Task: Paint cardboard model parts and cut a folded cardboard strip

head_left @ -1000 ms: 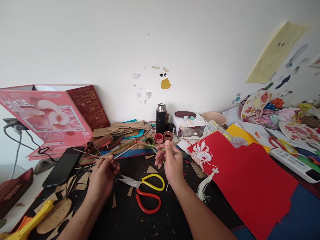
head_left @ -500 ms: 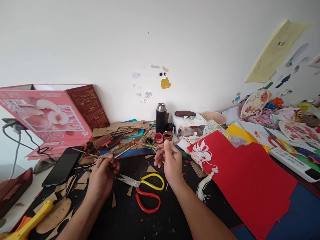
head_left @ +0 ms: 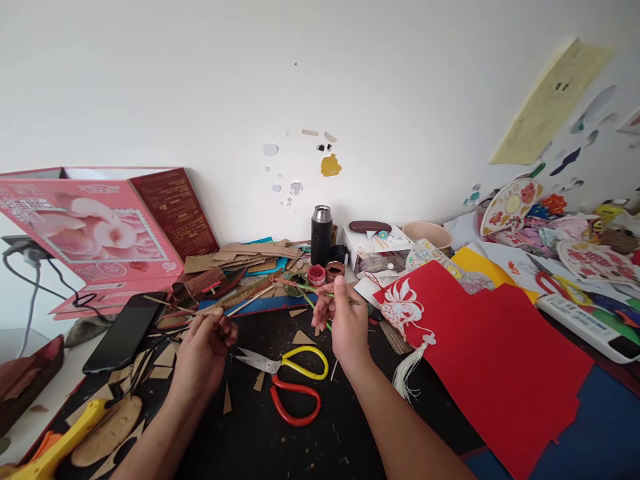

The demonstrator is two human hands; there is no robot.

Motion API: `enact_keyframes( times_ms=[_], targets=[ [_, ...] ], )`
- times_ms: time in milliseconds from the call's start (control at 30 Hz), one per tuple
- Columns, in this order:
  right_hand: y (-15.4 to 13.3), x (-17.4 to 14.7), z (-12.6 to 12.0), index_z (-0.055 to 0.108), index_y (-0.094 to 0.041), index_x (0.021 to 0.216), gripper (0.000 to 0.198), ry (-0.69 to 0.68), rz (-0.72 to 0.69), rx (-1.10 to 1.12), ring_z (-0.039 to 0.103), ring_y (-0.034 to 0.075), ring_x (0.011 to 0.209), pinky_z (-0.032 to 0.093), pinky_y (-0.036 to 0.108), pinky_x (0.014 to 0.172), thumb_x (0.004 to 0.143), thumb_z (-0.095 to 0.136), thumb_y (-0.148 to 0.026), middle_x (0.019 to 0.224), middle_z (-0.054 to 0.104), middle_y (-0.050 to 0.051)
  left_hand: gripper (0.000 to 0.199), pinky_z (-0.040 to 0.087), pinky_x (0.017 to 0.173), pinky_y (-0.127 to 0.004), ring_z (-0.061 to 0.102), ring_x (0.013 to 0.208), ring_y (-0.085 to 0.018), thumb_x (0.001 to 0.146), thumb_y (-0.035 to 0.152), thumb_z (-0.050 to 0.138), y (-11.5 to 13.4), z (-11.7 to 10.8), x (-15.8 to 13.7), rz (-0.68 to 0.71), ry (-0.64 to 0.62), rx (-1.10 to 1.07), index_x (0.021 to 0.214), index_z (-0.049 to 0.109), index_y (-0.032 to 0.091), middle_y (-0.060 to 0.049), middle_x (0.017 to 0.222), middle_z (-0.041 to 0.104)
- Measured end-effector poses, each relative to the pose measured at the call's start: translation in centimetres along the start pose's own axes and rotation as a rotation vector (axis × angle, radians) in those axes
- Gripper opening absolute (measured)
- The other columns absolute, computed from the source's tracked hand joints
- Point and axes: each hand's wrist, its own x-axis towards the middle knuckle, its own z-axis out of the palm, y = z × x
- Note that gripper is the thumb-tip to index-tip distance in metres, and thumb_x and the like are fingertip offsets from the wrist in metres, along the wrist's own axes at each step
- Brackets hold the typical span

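Observation:
My right hand (head_left: 347, 320) is closed around a thin green stick (head_left: 313, 291), thumb on top; its reddish end points left, near the paint jars. A second green stick slants below it, by the fingers. My left hand (head_left: 207, 340) is pinched closed, and what its fingertips hold is too small to make out. A pale thin stick (head_left: 250, 300) runs up and right from beside those fingertips. Between my hands, scissors (head_left: 273, 367) with one yellow and one red handle lie on the black desk mat. Behind them stand a jar of red paint (head_left: 316, 275) and a jar of brown paint (head_left: 335, 270).
A black thermos (head_left: 321, 240) stands open near the wall. Cardboard strips (head_left: 250, 255) are piled beside it. At left are a phone (head_left: 125, 333), a yellow-handled tool (head_left: 70, 440) and a pink box (head_left: 95, 227). Red paper (head_left: 500, 360) with a tasselled ornament (head_left: 403, 303) covers the right.
My right hand has shifted slightly right and the green stick has moved with it. My left hand stays nearly still, its fingers still pinched.

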Motion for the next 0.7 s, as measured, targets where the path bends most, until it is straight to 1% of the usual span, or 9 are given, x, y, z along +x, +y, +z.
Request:
enact_keyframes(
  times_ms=[167, 433, 567, 700],
  targets=[
    [-0.03, 0.15, -0.2, 0.069, -0.017, 0.08, 0.062, -0.002, -0.006, -0.006, 0.059, 0.013, 0.037, 0.036, 0.02, 0.035, 0.089, 0.068, -0.079, 0.055, 0.065, 0.0, 0.041, 0.037, 0.048, -0.024, 0.043, 0.059, -0.01, 0.063, 0.036, 0.095, 0.18, 0.13, -0.21, 0.003, -0.016, 0.001, 0.067, 0.057, 0.02, 0.006, 0.062, 0.046],
    [0.03, 0.66, -0.52, 0.069, -0.017, 0.08, 0.062, 0.064, -0.017, -0.001, 0.06, 0.014, 0.038, 0.035, 0.021, 0.034, 0.09, 0.066, -0.078, 0.055, 0.066, 0.001, 0.04, 0.037, 0.048, -0.024, 0.043, 0.058, -0.01, 0.064, 0.036, 0.094, 0.24, 0.25, -0.18, 0.013, -0.005, 0.005, 0.066, 0.057, 0.02, 0.006, 0.062, 0.047],
    [0.08, 0.37, -0.31, 0.069, -0.018, 0.08, 0.057, 0.04, -0.029, 0.014, 0.063, 0.015, 0.04, 0.035, 0.021, 0.035, 0.09, 0.069, -0.074, 0.055, 0.066, 0.001, 0.04, 0.038, 0.048, -0.023, 0.043, 0.059, -0.01, 0.063, 0.036, 0.095, 0.05, -0.03, -0.04, 0.005, 0.004, -0.007, 0.067, 0.058, 0.021, 0.006, 0.063, 0.047],
    [-0.12, -0.26, 0.12, 0.069, -0.018, 0.079, 0.059, -0.012, 0.002, -0.009, 0.064, 0.016, 0.042, 0.036, 0.021, 0.034, 0.091, 0.068, -0.075, 0.057, 0.067, 0.003, 0.041, 0.037, 0.048, -0.023, 0.044, 0.059, -0.011, 0.065, 0.036, 0.095, -0.2, -0.24, 0.09, 0.003, 0.01, -0.005, 0.068, 0.056, 0.021, 0.006, 0.063, 0.048]
  ],
)
